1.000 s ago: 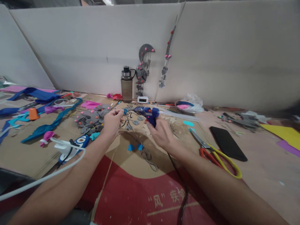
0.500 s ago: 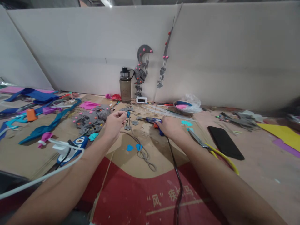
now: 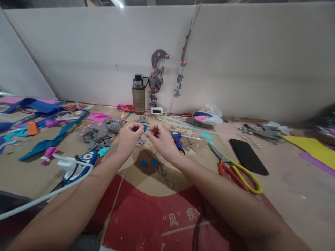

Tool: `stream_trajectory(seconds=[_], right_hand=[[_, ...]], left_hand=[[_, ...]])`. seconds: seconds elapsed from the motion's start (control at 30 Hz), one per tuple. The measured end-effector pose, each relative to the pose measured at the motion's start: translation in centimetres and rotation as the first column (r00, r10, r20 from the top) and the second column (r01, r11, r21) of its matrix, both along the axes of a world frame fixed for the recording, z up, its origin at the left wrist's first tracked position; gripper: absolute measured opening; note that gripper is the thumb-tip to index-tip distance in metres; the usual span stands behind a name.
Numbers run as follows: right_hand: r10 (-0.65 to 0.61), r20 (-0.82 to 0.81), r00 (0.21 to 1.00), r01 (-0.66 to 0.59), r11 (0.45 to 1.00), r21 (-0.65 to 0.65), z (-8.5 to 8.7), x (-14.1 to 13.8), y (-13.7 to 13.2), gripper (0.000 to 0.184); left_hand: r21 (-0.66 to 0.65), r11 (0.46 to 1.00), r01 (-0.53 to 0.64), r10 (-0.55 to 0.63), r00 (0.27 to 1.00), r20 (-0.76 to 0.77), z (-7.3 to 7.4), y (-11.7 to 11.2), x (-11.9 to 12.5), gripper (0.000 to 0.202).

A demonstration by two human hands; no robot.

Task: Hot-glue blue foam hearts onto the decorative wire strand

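My left hand [image 3: 129,137] is closed in a pinch on a small blue felt piece [image 3: 144,128] held above the cardboard. My right hand [image 3: 162,140] is closed right beside it, fingertips pinched near the same piece; what they hold is too small to name. A grey cord [image 3: 163,174] trails down from the hands onto the cardboard. Two blue felt hearts [image 3: 148,162] lie below the hands. The blue glue gun [image 3: 177,138] lies on the cardboard just right of my right hand, its black cable running toward me.
Red-and-yellow scissors [image 3: 237,169] and a black phone [image 3: 248,156] lie to the right. A water bottle [image 3: 138,94], a small clock [image 3: 156,111] and grey felt hangings [image 3: 156,76] stand at the back wall. Grey felt pieces [image 3: 101,132], blue strips [image 3: 49,139] and a blue-white device [image 3: 81,162] crowd the left.
My right hand set the glue gun down on the cardboard and moved left to meet my left hand at the blue piece. The left hand stayed almost in place.
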State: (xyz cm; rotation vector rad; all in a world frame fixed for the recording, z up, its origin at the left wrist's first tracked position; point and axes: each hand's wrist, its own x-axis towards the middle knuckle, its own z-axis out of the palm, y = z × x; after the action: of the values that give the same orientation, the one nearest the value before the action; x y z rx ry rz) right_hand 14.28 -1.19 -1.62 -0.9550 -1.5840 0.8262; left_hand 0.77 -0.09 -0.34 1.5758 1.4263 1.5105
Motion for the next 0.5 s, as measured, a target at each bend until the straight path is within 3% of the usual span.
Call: stream_trajectory(seconds=[0.07,0.13,0.5], right_hand=[[-0.077,0.094,0.993,0.066,0.991,0.113,0.4,0.7,-0.1,0.003],[-0.143,0.134,0.981,0.120,0.978,0.168,0.7,1.3,-0.1,0.006],[-0.281,0.247,0.927,0.216,0.941,0.260,0.8,1.8,0.1,0.012]], left_hand=[[-0.014,1.000,0.009,-0.009,1.000,0.006,0.0,0.0,0.1,0.020],[-0.036,0.999,0.031,-0.031,0.999,0.017,0.0,-0.1,0.2,0.020],[-0.100,0.976,0.192,-0.190,0.981,0.026,0.1,-0.4,0.3,0.018]])
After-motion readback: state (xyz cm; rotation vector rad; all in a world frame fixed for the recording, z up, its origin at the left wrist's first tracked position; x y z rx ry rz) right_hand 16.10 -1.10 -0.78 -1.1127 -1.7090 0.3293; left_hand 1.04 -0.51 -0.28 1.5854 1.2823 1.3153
